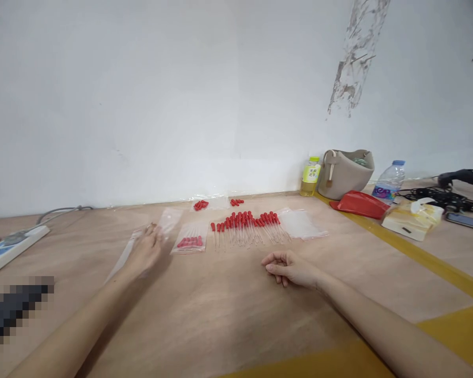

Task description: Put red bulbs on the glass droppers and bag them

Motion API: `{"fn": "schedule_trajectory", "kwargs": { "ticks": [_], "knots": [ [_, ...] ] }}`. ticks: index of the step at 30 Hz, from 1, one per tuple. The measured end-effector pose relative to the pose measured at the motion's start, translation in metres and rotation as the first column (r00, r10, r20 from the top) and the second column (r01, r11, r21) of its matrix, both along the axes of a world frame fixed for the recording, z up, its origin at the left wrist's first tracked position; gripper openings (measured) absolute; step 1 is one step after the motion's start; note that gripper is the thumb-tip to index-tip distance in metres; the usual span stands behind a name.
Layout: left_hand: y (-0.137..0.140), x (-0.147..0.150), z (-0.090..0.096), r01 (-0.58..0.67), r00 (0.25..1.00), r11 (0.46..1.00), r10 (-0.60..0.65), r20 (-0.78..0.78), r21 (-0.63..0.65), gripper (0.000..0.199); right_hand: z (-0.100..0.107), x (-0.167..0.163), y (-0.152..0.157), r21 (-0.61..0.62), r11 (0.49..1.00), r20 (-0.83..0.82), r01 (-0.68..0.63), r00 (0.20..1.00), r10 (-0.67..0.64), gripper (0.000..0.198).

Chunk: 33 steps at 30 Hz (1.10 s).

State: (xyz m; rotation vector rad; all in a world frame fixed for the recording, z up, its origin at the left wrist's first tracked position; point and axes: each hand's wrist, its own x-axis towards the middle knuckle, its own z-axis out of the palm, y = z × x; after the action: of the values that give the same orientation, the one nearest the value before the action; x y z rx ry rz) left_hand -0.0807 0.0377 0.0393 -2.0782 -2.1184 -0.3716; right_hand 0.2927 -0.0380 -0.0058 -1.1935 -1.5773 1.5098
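My left hand [147,249] is at the left with bent fingers, gripping a clear plastic bag [170,220] that tilts up beside the fingertips. Another clear plastic piece [122,257] lies partly hidden behind that wrist. Just right of it, a zip bag [189,239] holds several droppers with red bulbs. A row of loose droppers [242,223] with red bulbs and thin clear stems lies in the middle. My right hand [289,268] rests in front of the row, fingers loosely curled and slightly apart, with nothing visible in them.
Red bulbs [201,205] lie on clear plastic near the wall, with more red bulbs [237,202] beside them. Flat clear bags [302,224] lie right of the droppers. Farther right are a drink bottle [310,177], grey pouch [345,176], water bottle [390,181] and tissue pack [412,220]. A power strip [21,247] lies left.
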Motion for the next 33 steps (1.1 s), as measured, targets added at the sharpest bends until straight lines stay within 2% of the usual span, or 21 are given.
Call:
{"fn": "schedule_trajectory", "kwargs": {
  "ticks": [1,2,4,7,9,10,12,14,18,21,24,28,33],
  "knots": [
    [-0.008,0.012,0.004,0.089,0.996,0.996,-0.089,0.001,0.001,0.044,0.0,-0.001,0.0,0.007,1.0,-0.001,0.024,1.0,-0.024,0.033],
    [-0.019,0.026,0.006,0.279,0.96,0.96,-0.279,0.03,-0.005,0.046,-0.001,-0.001,0.0,0.017,0.998,-0.001,0.058,0.998,-0.058,0.032],
    [-0.043,0.056,0.005,0.587,0.809,0.808,-0.581,0.087,-0.06,0.047,-0.003,-0.002,0.001,0.05,0.989,0.012,0.139,0.99,-0.14,0.029],
    [-0.079,0.092,-0.008,0.747,0.664,0.643,-0.734,0.144,-0.168,0.045,-0.005,0.002,0.004,0.195,0.949,0.115,0.248,0.955,-0.273,0.023],
    [-0.092,0.104,-0.019,0.794,0.606,0.582,-0.78,0.153,-0.177,0.048,-0.003,0.006,0.008,0.387,0.882,0.223,0.27,0.9,-0.373,0.018],
    [-0.096,0.107,-0.024,0.804,0.592,0.567,-0.791,0.155,-0.181,0.05,-0.001,0.008,0.009,0.486,0.836,0.277,0.254,0.863,-0.423,0.015],
    [-0.097,0.108,-0.03,0.808,0.589,0.569,-0.789,0.174,-0.154,0.05,0.005,0.009,0.014,0.634,0.753,0.376,0.177,0.78,-0.5,0.013],
    [-0.096,0.107,-0.032,0.795,0.604,0.6,-0.77,0.207,-0.086,0.044,0.014,0.007,0.021,0.689,0.719,0.482,0.092,0.683,-0.549,0.015],
    [-0.096,0.106,-0.03,0.772,0.598,0.632,-0.756,0.266,0.059,0.03,0.027,-0.007,0.044,0.684,0.73,0.648,0.003,0.457,-0.609,0.022],
    [-0.099,0.108,-0.03,0.778,0.568,0.617,-0.771,0.289,0.12,0.025,0.028,-0.021,0.066,0.632,0.774,0.717,0.044,0.347,-0.605,0.024],
    [-0.099,0.107,-0.03,0.796,0.54,0.594,-0.786,0.301,0.122,0.025,0.025,-0.031,0.082,0.57,0.811,0.752,0.134,0.313,-0.58,0.025],
    [-0.098,0.102,-0.024,0.84,0.505,0.542,-0.806,0.309,0.042,0.03,0.022,-0.036,0.091,0.54,0.817,0.751,0.203,0.323,-0.576,0.026],
    [-0.098,0.095,-0.014,0.89,0.453,0.443,-0.831,0.324,-0.11,0.04,0.032,-0.022,0.08,0.53,0.825,0.722,0.196,0.407,-0.56,0.027]
  ]
}}
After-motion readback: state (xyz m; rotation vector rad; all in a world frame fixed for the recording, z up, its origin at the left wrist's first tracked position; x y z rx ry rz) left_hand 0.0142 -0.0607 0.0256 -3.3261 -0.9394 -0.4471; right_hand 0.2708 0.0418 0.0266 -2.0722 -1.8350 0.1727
